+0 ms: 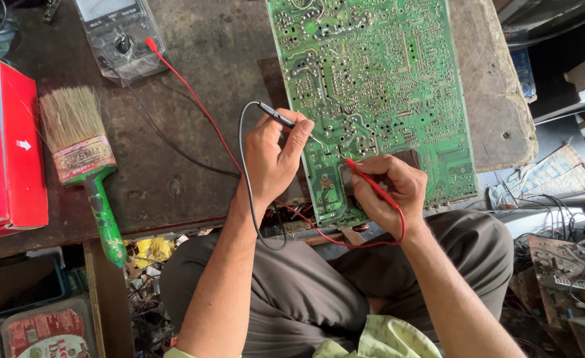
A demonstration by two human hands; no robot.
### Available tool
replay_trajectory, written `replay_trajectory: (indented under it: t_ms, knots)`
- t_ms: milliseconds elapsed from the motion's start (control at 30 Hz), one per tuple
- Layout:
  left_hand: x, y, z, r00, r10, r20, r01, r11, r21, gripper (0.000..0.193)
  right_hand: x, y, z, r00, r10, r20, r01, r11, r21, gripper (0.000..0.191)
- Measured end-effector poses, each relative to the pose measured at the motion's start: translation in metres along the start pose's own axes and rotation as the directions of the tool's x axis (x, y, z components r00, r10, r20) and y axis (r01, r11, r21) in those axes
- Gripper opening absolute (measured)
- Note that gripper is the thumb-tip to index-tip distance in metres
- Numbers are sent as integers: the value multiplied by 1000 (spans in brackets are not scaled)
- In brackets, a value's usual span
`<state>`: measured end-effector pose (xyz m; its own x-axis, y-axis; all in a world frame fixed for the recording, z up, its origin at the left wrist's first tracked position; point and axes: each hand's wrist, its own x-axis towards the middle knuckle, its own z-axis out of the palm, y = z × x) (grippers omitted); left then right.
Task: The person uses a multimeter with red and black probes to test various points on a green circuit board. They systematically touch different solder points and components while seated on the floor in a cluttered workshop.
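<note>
While the green circuit board (378, 86) is lying solder-side up on the bench (193, 159), the left hand (272, 156) is pinching a black probe (280, 119) in its fingers (299, 136), tip resting on the board. Just beside it, the right hand (388, 192) is gripping a red probe (370, 182), tip touching the board's lower part. A meter (120, 33) and paintbrush (83, 166) are lying to the left.

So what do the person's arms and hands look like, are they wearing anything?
Both arms are bare from wrist to elbow. The left hand and right hand wear no gloves, rings or watch. A bit of pale green sleeve shows near the bottom edge.
</note>
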<state>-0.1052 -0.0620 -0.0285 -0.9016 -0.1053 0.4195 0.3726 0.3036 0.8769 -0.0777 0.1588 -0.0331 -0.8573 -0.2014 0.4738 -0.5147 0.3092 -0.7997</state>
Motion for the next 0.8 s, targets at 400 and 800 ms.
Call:
replay_trajectory:
  t_ms: [400,800]
  knots:
    - [-1,3,5,987,158,27,-160,979,126,24,-6,2,-5,999,36,-2,-36,996,79,11]
    - [-2,-2,6,982,182,58,-187,977,104,23,-5,5,-1,998,56,-11,-55,998,26,12]
